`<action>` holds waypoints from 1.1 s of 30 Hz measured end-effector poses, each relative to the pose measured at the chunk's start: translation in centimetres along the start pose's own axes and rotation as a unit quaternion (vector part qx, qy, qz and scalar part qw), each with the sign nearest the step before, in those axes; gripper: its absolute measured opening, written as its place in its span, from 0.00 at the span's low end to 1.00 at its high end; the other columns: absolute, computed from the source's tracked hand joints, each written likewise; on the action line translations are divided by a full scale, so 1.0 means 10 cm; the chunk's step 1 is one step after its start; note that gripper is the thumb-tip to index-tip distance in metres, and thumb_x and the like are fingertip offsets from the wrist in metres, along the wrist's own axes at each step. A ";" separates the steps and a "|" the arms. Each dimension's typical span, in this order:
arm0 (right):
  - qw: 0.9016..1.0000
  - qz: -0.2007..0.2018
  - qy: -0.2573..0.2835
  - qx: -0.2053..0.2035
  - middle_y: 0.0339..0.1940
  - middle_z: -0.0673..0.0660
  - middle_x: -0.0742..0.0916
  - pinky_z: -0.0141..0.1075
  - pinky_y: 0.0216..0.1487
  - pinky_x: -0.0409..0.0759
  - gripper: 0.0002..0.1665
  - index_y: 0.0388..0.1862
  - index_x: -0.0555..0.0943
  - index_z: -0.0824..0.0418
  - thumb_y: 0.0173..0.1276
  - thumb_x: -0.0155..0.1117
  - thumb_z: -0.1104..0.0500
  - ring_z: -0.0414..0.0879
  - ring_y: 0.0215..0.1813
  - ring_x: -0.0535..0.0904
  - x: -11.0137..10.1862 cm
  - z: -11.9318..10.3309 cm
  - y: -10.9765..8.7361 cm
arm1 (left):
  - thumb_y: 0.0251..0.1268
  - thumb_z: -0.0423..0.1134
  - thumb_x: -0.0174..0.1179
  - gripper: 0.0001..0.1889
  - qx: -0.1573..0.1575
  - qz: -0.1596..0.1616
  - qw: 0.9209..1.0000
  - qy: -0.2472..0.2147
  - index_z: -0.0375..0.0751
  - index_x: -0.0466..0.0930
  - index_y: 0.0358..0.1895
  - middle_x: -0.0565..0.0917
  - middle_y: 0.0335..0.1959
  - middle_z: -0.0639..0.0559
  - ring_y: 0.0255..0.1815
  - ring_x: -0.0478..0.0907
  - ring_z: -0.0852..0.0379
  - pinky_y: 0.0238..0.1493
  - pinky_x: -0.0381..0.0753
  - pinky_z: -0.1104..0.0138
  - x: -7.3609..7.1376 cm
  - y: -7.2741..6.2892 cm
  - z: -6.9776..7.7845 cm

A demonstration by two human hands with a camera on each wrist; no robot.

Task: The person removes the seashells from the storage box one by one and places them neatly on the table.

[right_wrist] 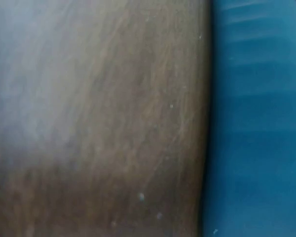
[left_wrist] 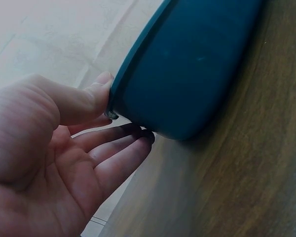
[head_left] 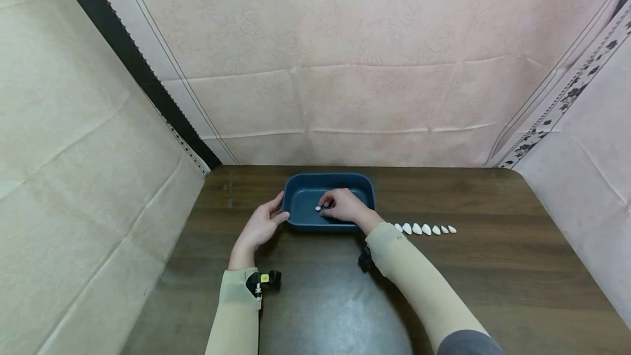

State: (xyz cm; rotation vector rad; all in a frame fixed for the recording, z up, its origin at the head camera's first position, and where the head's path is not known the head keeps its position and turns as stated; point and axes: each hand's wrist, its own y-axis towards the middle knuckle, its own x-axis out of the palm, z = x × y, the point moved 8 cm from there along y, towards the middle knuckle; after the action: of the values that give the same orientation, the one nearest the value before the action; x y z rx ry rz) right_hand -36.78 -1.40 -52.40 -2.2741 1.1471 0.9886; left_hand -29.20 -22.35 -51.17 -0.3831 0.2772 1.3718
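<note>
A dark blue rectangular plastic basin (head_left: 327, 229) stands on the table. My left hand (head_left: 261, 226) holds its left end; in the left wrist view the thumb lies at the rim and the fingers reach against the outer wall (left_wrist: 182, 74). Over the basin, my right hand (head_left: 345, 205) reaches in with curled fingers. Its thumb and fingertips come together at a small white piece (head_left: 317, 209) near the basin's floor; the exact contact is too small to see. The right wrist view shows the basin's side (right_wrist: 259, 123) but no hand.
Several white teardrop-shaped pieces (head_left: 417, 229) lie in a row on the wooden table (head_left: 493, 267), right of the basin and partly behind the right forearm. Pale cloth panels (head_left: 345, 97) enclose the table's back and sides.
</note>
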 end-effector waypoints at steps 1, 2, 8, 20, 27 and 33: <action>1.000 0.001 0.002 -0.001 0.41 0.48 0.88 0.41 0.53 0.84 0.08 0.48 0.90 0.55 0.72 0.78 0.57 0.44 0.46 0.82 0.00 0.00 0.00 | 0.84 0.34 0.57 0.34 0.000 0.000 1.000 0.001 0.40 0.57 0.86 0.63 0.84 0.42 0.78 0.71 0.43 0.73 0.74 0.50 0.00 0.00 0.00; 1.000 0.002 0.002 -0.001 0.41 0.48 0.88 0.41 0.52 0.84 0.08 0.46 0.90 0.55 0.71 0.78 0.57 0.43 0.45 0.82 0.00 0.00 0.00 | 0.85 0.34 0.57 0.34 0.002 -0.001 1.000 0.003 0.40 0.56 0.86 0.63 0.84 0.41 0.78 0.71 0.42 0.73 0.73 0.50 0.00 0.00 0.00; 1.000 0.006 -0.013 -0.018 0.46 0.50 0.87 0.41 0.51 0.84 0.14 0.52 0.88 0.55 0.71 0.79 0.57 0.44 0.44 0.82 -0.02 -0.03 0.00 | 0.85 0.35 0.57 0.34 0.006 0.000 1.000 0.008 0.41 0.56 0.87 0.62 0.85 0.41 0.78 0.71 0.41 0.74 0.72 0.48 0.00 0.00 0.01; 0.998 -0.013 -0.038 -0.045 0.53 0.51 0.88 0.41 0.56 0.85 0.14 0.58 0.90 0.54 0.76 0.73 0.58 0.45 0.51 0.83 0.01 -0.05 -0.01 | 0.84 0.35 0.58 0.34 0.005 0.000 1.000 0.004 0.41 0.56 0.87 0.64 0.84 0.41 0.77 0.72 0.42 0.73 0.74 0.49 0.01 0.01 0.03; 0.998 -0.014 -0.038 -0.045 0.53 0.51 0.89 0.41 0.57 0.85 0.13 0.57 0.90 0.55 0.77 0.72 0.58 0.44 0.51 0.84 0.02 -0.04 -0.01 | 0.84 0.35 0.58 0.34 0.000 -0.001 1.000 0.001 0.41 0.56 0.86 0.64 0.84 0.42 0.77 0.71 0.43 0.73 0.73 0.49 0.02 0.00 0.02; 0.999 0.004 0.009 -0.035 0.51 0.50 0.91 0.41 0.57 0.86 0.15 0.60 0.90 0.58 0.79 0.69 0.57 0.42 0.50 0.85 -0.08 -0.05 -0.02 | 0.85 0.36 0.57 0.34 -0.004 0.001 1.000 0.013 0.42 0.56 0.87 0.63 0.84 0.41 0.77 0.73 0.42 0.74 0.73 0.49 0.00 0.00 0.00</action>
State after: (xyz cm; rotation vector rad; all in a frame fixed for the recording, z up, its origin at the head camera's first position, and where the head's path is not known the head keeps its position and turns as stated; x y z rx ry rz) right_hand -36.74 -1.16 -51.46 -2.3398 1.1463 1.0296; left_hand -29.15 -22.36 -51.17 -0.4071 0.2942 1.3701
